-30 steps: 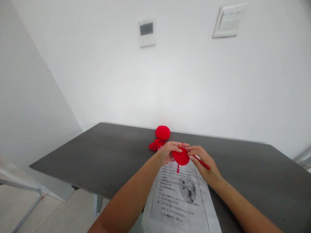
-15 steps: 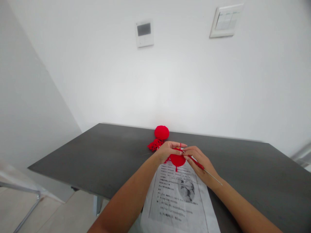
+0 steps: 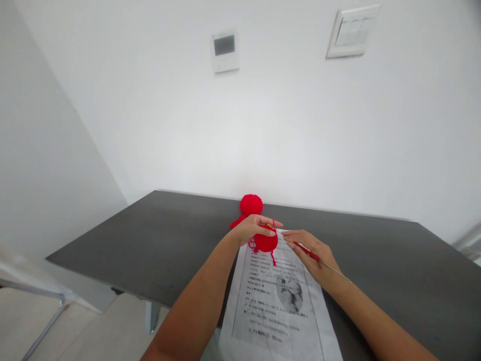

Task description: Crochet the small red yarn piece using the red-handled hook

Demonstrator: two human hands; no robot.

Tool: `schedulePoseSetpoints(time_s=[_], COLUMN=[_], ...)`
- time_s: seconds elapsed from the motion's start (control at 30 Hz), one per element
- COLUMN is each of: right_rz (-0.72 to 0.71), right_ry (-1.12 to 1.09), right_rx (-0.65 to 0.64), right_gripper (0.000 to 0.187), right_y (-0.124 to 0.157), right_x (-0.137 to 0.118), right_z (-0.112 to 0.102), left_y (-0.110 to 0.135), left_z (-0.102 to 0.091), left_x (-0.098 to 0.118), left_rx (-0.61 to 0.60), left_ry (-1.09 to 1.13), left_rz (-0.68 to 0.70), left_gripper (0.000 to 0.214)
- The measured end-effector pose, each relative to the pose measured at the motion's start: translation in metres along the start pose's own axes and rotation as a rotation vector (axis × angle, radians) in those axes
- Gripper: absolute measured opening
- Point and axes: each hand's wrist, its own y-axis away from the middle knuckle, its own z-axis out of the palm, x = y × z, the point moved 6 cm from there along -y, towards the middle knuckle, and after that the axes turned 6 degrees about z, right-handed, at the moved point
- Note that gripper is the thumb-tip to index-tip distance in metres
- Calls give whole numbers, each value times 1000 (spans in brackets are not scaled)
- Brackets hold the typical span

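My left hand (image 3: pixel 252 228) pinches a small round piece of red crochet work (image 3: pixel 266 242), with a strand of red yarn looped over its raised index finger. A short red tail hangs from the lower edge of the piece, and a tiny yellow item (image 3: pixel 268 226) shows at its top. Between the closed fingers of my right hand (image 3: pixel 307 246) is a crochet hook (image 3: pixel 311 254) with a red grip; its thin metal shaft sticks out toward my wrist. The hook's tip points at the crochet work, but whether it touches a stitch is too small to tell.
A ball of red yarn (image 3: pixel 251 204) sits at the back of the dark table (image 3: pixel 180 235), with loose red yarn (image 3: pixel 238 220) in front of it. A printed sheet of paper (image 3: pixel 270 321) lies under my hands. The white wall (image 3: pixel 150 110) rises behind the table.
My hands have drawn apart: the left hand moved a little left with the crochet work, and the right hand with the hook shifted slightly right. A gap now shows between them.
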Motion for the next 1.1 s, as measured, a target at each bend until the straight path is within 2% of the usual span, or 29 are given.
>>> schedulePoseSetpoints(time_s=[0.2,0.33,0.53,0.63,0.93,1.1], right_rz=[98,116,41,68,273,292], right_ry=[-101,-131,-163,-238,-359,-357], right_rx=[47,-20,-119,-98,-59,-31], right_gripper=[14,17,19,16,21,20], right_y=[1,1,-2,-4,-5,-3], right_x=[6,11,4,4,13,15], right_z=[-2,-1,-2,-4,-5,-3], left_y=[3,5,7,8,10,11], left_z=[-2,-5,-6,-5,-1,2], left_x=[1,-1,-4,-2,3,5], left_rx=[-41,-35,-51,-48,-61,-103], left_ry=[31,86,99,62,33,35], left_rz=[-48,-83,-117,-116,-111,-106], left_gripper=[40,37,40,36,33,29])
